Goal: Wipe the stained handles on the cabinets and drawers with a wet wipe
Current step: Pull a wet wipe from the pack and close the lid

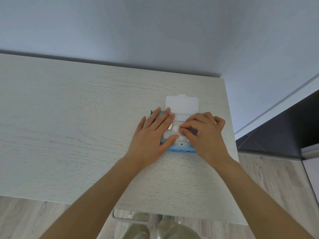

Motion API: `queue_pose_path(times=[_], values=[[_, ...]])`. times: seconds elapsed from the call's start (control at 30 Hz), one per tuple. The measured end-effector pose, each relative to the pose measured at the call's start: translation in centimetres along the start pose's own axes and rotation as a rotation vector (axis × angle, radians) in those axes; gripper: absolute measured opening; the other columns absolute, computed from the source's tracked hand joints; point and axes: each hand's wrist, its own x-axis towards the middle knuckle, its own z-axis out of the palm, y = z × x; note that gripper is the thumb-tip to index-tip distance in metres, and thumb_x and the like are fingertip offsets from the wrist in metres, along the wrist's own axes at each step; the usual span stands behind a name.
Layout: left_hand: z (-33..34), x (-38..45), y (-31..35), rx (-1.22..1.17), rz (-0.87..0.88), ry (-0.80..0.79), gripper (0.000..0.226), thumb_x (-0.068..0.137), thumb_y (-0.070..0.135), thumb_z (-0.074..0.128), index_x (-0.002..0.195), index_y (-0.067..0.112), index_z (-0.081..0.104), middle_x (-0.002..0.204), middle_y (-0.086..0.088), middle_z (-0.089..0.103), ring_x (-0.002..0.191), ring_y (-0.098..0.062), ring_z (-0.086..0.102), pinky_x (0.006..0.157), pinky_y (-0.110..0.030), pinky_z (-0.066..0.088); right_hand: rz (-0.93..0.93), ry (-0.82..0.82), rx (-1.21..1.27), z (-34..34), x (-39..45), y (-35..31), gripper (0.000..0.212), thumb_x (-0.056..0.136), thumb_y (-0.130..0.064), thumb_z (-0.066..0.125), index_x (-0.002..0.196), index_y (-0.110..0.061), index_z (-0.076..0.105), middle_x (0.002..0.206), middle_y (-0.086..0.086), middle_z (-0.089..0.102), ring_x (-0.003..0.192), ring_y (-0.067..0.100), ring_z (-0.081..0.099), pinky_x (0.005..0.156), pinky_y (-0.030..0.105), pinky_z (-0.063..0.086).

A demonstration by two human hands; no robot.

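White wet wipe [175, 129] pinched by right hand [204, 133]; left hand [151, 135] steadies pack [181, 148].

Wipes pack [179, 147] lies on countertop [86, 126] (near its right edge), lid [182, 104] behind.

Blue wipe pack [179, 149], lid [182, 105] open

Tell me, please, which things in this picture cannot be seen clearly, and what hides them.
Head view only:
- Wet wipe pack: both hands cover most of it, so its label is unreadable.
- Wipe at the opening: the right hand pinches there, but motion blur hides what its fingertips hold.
- Handle below the cabinet top: the top's front edge cuts it off; stains cannot be judged.
- The left hand hides the pack's left side.
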Motion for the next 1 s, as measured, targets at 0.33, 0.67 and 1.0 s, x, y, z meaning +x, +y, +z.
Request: queue_pose_path(times=[0.33, 0.67, 1.0], values=[[-0.2, 0.1, 0.1, -0.008, 0.002, 0.016, 0.064, 0.087, 0.064, 0.016, 0.143, 0.035, 0.006, 0.153, 0.018, 0.004, 0.144, -0.002, -0.006, 0.119, -0.033, 0.000, -0.022, -0.007, 0.054, 0.6, -0.4, 0.3, 0.009, 0.090, -0.016, 0.055, 0.083, -0.013, 0.060, 0.088, -0.005, 0.055, 0.088, 0.002, 0.034, 0.083, 0.023, 0.017], [-0.5, 0.2, 0.2, -0.022, -0.008, 0.003, 0.066, 0.085, 0.066, 0.017, 0.143, 0.035, 0.009, 0.154, 0.018, 0.007, 0.145, -0.003, -0.004, 0.119, -0.033, -0.002, -0.068, -0.044, -0.047, -0.1, 0.5, -0.4, 0.007, 0.087, -0.014, 0.067, 0.081, -0.017, 0.065, 0.086, -0.004, 0.060, 0.088, 0.017, 0.053, 0.086, 0.025, 0.015], [-0.5, 0.3, 0.1, -0.020, -0.001, -0.002, 0.071, 0.086, 0.066, 0.021, 0.147, 0.032, 0.017, 0.155, 0.018, 0.009, 0.144, -0.002, -0.004, 0.119, -0.031, -0.002, -0.136, -0.138, 0.047, -0.8, 1.0, -0.5, 0.015, 0.089, -0.028, 0.063, 0.101, -0.024, 0.071, 0.086, -0.007, 0.060, 0.084, 0.010, 0.049, 0.083, 0.028, 0.022]])
